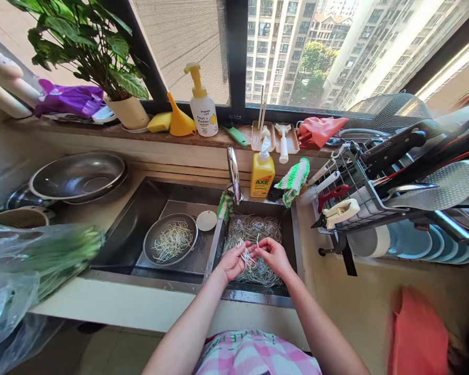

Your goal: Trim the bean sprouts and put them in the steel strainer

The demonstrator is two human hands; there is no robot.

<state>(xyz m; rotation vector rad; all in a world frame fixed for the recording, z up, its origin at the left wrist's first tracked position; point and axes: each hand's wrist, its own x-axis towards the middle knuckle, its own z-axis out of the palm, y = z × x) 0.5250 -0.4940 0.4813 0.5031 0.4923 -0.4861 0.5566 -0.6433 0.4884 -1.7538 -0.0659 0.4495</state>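
Note:
Over the right sink basin, my left hand [234, 262] cups a small bunch of bean sprouts [247, 255], its fingers curled round them. Close beside it, my right hand [271, 255] pinches a single pale sprout [258, 239] between thumb and fingertips. Below both hands, the right basin [290, 271] is filled with a tangled mass of thin sprouts [254, 227] in water. In the left basin [121, 229] stands a round metal pan [147, 242] with a pile of pale sprouts [174, 240] in it.
A chrome faucet [233, 174] rises behind the basin divider, near a yellow soap bottle [262, 177]. At right stands a dish rack [369, 195] with knives and plates. A wok [78, 176] and bagged green vegetables [66, 255] lie at left.

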